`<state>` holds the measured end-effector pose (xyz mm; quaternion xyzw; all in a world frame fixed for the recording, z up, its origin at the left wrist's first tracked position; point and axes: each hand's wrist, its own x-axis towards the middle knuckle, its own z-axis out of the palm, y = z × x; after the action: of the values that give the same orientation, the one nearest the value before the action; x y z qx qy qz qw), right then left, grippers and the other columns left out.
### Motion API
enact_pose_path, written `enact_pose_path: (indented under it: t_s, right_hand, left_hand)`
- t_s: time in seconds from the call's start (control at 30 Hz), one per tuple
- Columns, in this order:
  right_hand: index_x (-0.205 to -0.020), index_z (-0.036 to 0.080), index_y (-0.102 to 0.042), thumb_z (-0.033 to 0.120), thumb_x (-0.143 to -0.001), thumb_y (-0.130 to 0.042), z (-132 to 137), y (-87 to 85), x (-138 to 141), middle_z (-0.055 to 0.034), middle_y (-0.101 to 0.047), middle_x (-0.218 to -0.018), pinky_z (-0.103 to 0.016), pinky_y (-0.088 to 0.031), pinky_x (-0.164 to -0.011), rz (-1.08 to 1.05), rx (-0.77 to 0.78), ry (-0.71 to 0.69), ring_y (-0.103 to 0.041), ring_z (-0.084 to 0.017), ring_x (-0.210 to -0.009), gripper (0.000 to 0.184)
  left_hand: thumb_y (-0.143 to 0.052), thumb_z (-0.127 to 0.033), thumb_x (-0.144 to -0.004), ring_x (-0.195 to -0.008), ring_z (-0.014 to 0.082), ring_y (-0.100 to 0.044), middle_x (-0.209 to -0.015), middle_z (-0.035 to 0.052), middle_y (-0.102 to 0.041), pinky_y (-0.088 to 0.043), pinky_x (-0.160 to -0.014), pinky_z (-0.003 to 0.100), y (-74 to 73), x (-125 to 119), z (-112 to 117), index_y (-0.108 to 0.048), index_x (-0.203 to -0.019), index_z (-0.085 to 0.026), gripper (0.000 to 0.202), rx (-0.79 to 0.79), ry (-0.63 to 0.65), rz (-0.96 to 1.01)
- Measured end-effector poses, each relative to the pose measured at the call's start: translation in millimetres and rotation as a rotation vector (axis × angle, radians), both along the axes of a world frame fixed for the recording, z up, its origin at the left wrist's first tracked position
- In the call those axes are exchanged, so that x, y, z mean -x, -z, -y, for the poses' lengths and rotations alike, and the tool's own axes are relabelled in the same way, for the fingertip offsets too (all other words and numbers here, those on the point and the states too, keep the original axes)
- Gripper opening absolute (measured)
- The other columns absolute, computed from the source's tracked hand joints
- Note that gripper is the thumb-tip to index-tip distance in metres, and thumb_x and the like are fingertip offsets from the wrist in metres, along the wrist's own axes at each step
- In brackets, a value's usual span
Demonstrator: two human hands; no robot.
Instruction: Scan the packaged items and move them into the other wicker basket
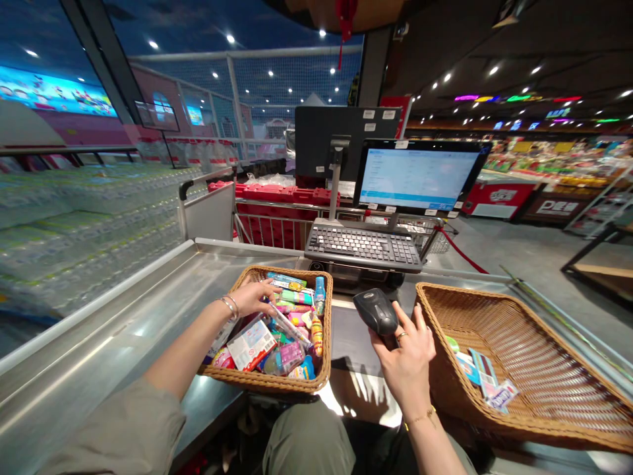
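Observation:
My left hand (253,298) reaches into the left wicker basket (326,330). Its fingers are closed at the upper end of a long clear plastic package (291,326); the exact grip is partly hidden. Around it lie a white-and-red box (252,343) with a barcode, a blue-capped bottle (320,293), a purple clear container (291,355) and several colourful packs. A black barcode scanner (376,311) is in my right hand (408,359), its head tilted left, between the two baskets. The right wicker basket (539,323) holds several small flat packs (484,373).
Behind the baskets stand a keyboard (366,244), a lit checkout screen (420,178) and a dark monitor back (341,142). The metal counter (133,330) runs along the left. A shopping cart (271,224) is beyond it, and stacked bottled drinks (99,224) are further left.

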<state>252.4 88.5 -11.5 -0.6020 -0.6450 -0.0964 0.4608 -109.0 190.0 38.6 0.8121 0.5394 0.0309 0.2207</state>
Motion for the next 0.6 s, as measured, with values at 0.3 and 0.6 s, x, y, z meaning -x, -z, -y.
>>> enact_pose_path:
  t_s: [0.3, 0.6]
  right_hand:
    - [-0.094, 0.022, -0.065, 0.042, -0.084, -0.059, 1, 0.4, 0, -0.0075, -0.058, -0.135, -0.067, -0.027, -0.105, 0.009, 0.004, -0.005, -0.031, -0.035, -0.141, 0.023]
    - [-0.099, 0.021, -0.065, 0.035, -0.084, -0.059, 3, -4.1, 2, -0.0086, -0.060, -0.132, -0.063, -0.028, -0.105, 0.099, -0.073, -0.042, -0.031, -0.035, -0.142, 0.022]
  left_hand:
    - [-0.057, -0.067, -0.075, -0.142, 0.0259, -0.034, -0.138, 0.0034, -0.058, -0.032, -0.115, 0.040, -8.1, -2, 4, -0.067, -0.070, -0.024, 0.045, -0.046, -0.074, 0.295]
    - [-0.059, -0.060, -0.077, -0.140, 0.0307, -0.037, -0.136, 0.0030, -0.060, -0.009, -0.118, 0.059, -41.9, -48, 13, -0.063, -0.066, -0.024, 0.038, -0.290, -0.188, 0.380]
